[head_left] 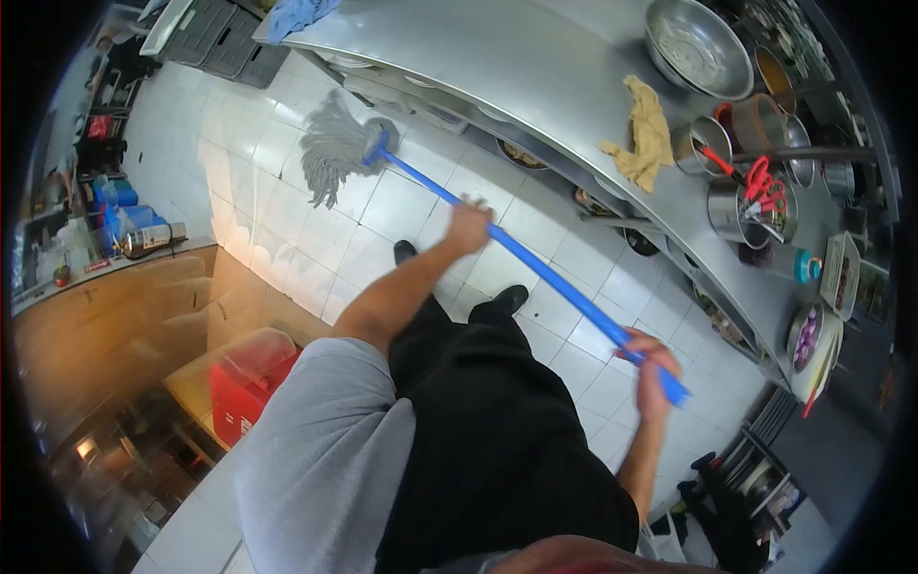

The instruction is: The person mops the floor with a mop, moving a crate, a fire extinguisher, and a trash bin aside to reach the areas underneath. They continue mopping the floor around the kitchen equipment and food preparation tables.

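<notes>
A mop with a blue handle (pixel 559 282) runs slantwise across my view. Its grey string head (pixel 330 153) lies on the white tiled floor, below the steel counter's edge. Partway along the handle, my left hand (pixel 469 227) is closed around it, on the mop-head side. Close to the top end, my right hand (pixel 652 362) also grips the handle, with its fingers wrapped round it. Both of my shoes show on the tiles under the handle.
A long steel counter (pixel 459 48) carries a yellow cloth (pixel 643 139), a metal bowl (pixel 698 48) and a pot with red-handled scissors (pixel 758 182). Grey crates (pixel 215 38) stand at the far left. A red container (pixel 251 383) is beside my left arm.
</notes>
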Tool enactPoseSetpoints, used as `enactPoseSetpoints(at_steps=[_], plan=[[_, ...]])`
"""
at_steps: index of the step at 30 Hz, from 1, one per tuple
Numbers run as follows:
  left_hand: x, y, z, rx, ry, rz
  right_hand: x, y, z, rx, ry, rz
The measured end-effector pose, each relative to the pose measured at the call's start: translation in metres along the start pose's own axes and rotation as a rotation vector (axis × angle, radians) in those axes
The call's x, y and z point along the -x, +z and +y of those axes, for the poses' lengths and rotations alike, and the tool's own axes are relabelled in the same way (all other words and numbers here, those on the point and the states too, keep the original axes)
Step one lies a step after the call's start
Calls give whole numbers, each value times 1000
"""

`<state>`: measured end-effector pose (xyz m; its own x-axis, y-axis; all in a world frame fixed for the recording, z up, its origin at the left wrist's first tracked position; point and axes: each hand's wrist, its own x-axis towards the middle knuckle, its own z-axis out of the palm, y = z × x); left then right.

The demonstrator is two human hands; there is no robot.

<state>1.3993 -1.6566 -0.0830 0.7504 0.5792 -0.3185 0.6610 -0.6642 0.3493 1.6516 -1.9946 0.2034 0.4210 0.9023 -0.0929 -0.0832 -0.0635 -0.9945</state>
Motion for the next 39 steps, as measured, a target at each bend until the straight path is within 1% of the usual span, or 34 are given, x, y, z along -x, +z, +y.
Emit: enactPoseSetpoints(at_steps=[1, 2, 3, 4, 5, 6, 7, 8, 9, 10, 12, 14, 15, 18, 19, 22, 24, 26, 27, 28, 29, 30, 31, 32, 33, 34, 35, 37, 39], plan=[[-2, 6, 48, 44, 40, 35, 11, -24, -34, 30, -47, 61], [-3, 11, 96, 156, 32, -59, 24, -41, -73, -30, -32, 137], [7, 3, 149, 233, 30, 5, 41, -71, -100, 53, -112, 188], [15, 5, 191, 274, 68, 92, 56, -88, -128, 68, -166, 223], [18, 7, 229, 302, 121, 202, 76, -99, -157, 148, -186, 314], [24, -11, 260, 435, 189, 127, 88, -102, -187, 142, -225, 302], [29, -26, 288, 458, 270, 97, 99, -98, -219, 191, -245, 337], [27, -31, 307, 601, 380, -2, 109, -91, -246, 159, -279, 350], [24, -47, 318, 642, 529, -94, 116, -84, -268, 260, -308, 379], [12, -47, 320, 652, 561, -193, 120, -74, -283, 275, -324, 422], [-14, -41, 316, 671, 624, -385, 119, -61, -295, 144, -361, 359], [-23, -7, 318, 653, 653, -245, 110, -56, -295, 136, -346, 305], [-25, -2, 315, 636, 670, -173, 107, -57, -291, 130, -345, 282], [-15, -22, 282, 521, 618, -312, 104, -63, -271, -2, -327, 360], [-10, -28, 260, 523, 606, -301, 103, -66, -259, 25, -327, 426], [1, -31, 186, 523, 530, -337, 83, -51, -219, -94, -291, 470], [6, -24, 122, 498, 442, -233, 51, -24, -181, -117, -275, 643], [12, -15, 43, 493, 301, -43, 6, 15, -130, -209, -236, 725], [6, 9, -2, 461, 269, 95, -13, 30, -98, -282, -185, 704], [7, 15, -50, 356, 217, 166, -34, 50, -73, -354, -134, 683], [17, -3, -96, 320, 165, 190, -60, 100, -56, -364, -48, 660], [16, 14, -145, 241, 39, 240, -72, 118, -26, -426, -18, 568], [30, -24, -185, 132, -48, 130, -81, 145, -6, -324, -28, 355], [33, -18, -240, 85, -42, 120, -91, 174, 9, -220, -44, 143], [48, -31, -288, 92, -52, 76, -101, 210, -4, -186, -59, -28], [70, -87, -304, 17, -66, -86, -110, 236, -30, -154, -75, -190], [83, -116, -322, -5, -27, -115, -121, 243, -47, -127, -134, -242], [102, -191, -316, 98, -45, -131, -127, 239, -76, -60, -234, -323], [112, -253, -283, 167, -49, -46, -131, 218, -87, -103, -375, -270]])
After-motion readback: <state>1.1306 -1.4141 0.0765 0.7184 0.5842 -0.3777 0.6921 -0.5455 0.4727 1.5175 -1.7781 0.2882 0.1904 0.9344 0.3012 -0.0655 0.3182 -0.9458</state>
